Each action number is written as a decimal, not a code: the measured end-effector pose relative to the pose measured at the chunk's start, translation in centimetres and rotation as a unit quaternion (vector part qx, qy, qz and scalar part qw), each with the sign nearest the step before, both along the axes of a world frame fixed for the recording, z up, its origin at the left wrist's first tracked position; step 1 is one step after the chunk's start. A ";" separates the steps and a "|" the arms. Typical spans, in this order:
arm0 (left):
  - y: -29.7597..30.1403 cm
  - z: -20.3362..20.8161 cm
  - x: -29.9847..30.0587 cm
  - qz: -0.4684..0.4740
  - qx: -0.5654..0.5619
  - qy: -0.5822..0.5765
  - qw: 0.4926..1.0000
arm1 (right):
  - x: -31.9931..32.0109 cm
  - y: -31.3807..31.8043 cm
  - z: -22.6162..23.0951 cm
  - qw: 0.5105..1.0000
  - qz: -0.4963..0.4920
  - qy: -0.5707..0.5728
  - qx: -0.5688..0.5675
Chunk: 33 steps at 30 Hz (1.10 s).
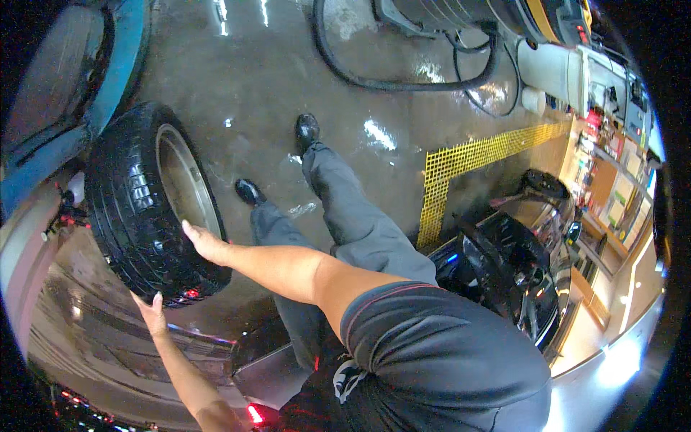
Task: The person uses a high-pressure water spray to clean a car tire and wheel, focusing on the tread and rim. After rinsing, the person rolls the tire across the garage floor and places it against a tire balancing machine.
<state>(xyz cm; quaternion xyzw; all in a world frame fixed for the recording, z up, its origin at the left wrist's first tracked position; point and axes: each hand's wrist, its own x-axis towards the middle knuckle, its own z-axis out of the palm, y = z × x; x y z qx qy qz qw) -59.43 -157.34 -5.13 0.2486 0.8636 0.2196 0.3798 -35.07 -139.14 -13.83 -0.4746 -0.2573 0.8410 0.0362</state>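
Observation:
A black car wheel (pixel 133 191), its tyre mounted on a silver rim, stands tilted on the left, tread toward the left and rim facing right. My right hand (pixel 207 243) grips the near side of the wheel by the rim, thumb up; some of its fingers are hidden. Below it, my left hand (pixel 152 315) holds the tyre's lower edge, with the thumb on the tread and the other fingers partly out of sight. Whether the tyre touches the floor cannot be told.
A blue metal frame (pixel 115 83) stands beside the wheel at the far left. A thick black hose (pixel 403 85) loops over the wet floor ahead. Yellow grating (pixel 468 157) and a dark vehicle (pixel 504 266) lie to the right. A pale car body (pixel 43 277) is at the lower left.

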 end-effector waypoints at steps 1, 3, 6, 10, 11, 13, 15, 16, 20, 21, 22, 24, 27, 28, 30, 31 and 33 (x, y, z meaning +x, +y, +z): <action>0.5 0.3 -0.8 -0.011 -0.014 -0.016 1.000 | -0.4 -0.2 0.3 0.998 -0.045 -0.034 -0.034; 5.2 1.6 -0.9 -0.032 -0.033 -0.049 0.998 | -1.3 -0.3 0.2 0.981 -0.135 -0.101 -0.094; 11.0 2.0 -0.7 -0.076 -0.014 -0.070 0.995 | -1.6 0.8 -0.2 0.952 -0.222 -0.144 -0.155; 16.5 4.1 0.6 -0.179 -0.034 -0.034 0.983 | -2.8 -0.4 -3.1 0.906 -0.363 -0.128 -0.179; 17.6 3.6 0.6 -0.212 -0.026 -0.030 0.976 | -2.7 -0.9 -4.8 0.900 -0.378 -0.105 -0.189; 19.7 3.8 3.0 -0.212 -0.037 -0.010 0.976 | -0.9 0.4 -4.5 0.873 -0.445 -0.046 -0.197; 21.4 3.6 5.8 -0.196 -0.027 -0.009 0.980 | 1.9 1.7 -4.5 0.831 -0.483 0.027 -0.275; 22.5 3.9 7.4 -0.211 -0.049 0.011 0.976 | 3.6 2.4 -4.1 0.805 -0.504 0.050 -0.310; 28.4 3.4 17.3 -0.322 -0.053 0.099 0.940 | 11.4 5.1 -5.7 0.751 -0.534 0.145 -0.360; 29.4 3.0 19.5 -0.329 -0.053 0.109 0.936 | 14.4 6.9 -4.7 0.750 -0.516 0.147 -0.387; 31.3 2.9 22.4 -0.336 -0.061 0.125 0.931 | 16.7 7.9 -4.4 0.753 -0.529 0.145 -0.362; 35.0 2.5 25.7 -0.364 -0.072 0.106 0.922 | 19.6 8.4 -4.8 0.700 -0.575 0.175 -0.387; 41.2 3.8 32.3 -0.365 -0.070 -0.050 0.927 | 24.4 9.5 -4.1 0.666 -0.630 0.153 -0.369; 42.0 4.0 34.5 -0.381 -0.077 -0.081 0.918 | 27.4 9.8 -1.9 0.656 -0.647 0.163 -0.353; 43.3 4.3 41.2 -0.419 -0.074 -0.105 0.899 | 35.1 10.8 2.3 0.629 -0.691 0.150 -0.324; 43.7 3.4 44.4 -0.438 -0.065 -0.104 0.891 | 39.2 10.7 3.7 0.612 -0.713 0.131 -0.314; 45.1 2.9 52.6 -0.488 -0.054 -0.129 0.861 | 47.2 10.5 5.8 0.575 -0.759 0.130 -0.277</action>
